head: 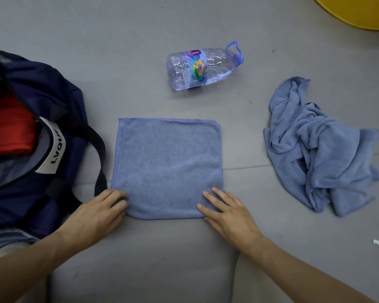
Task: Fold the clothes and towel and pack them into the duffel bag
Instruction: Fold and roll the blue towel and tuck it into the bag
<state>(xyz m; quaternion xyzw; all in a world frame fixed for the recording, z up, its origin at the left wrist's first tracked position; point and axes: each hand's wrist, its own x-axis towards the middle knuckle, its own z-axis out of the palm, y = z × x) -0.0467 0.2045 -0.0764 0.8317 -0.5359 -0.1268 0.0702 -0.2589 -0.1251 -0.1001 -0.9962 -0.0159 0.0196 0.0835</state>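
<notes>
Pressing down on the folded towel [166, 167] with both hands; the towel lies flat on the grey floor [118, 36], directly in front of the person and between the bag and the loose cloth.

- Towel: blue, folded to a near-square. No clear long axis. Sides run roughly straight away from the viewer. Near edge is a rounded fold; far edge shows stacked hems.
- Left hand [96, 215]: fingers nearly straight, lying on the near-left corner. Palm down, nothing gripped.
- Right hand [230, 217]: fingers straight and slightly spread, lying flat on the near-right corner and pointing away and to the left. Nothing gripped.
- Duffel bag [59, 88]: navy, just left of the towel, mouth open upward. One dark strap [99, 149] loops out close to the towel's left edge. A white label [50, 145] reads "LVQU".
- Red garment [9, 125]: inside the open bag.
- Crumpled cloth [319, 149]: blue, unfolded, in a heap on the floor well right of the towel.
- Water bottle [201, 66]: clear plastic, on its side beyond the towel. Long axis runs left-right, with the handle and neck end to the right.
- Yellow object [359, 12]: curved edge only, at the far right corner.
</notes>
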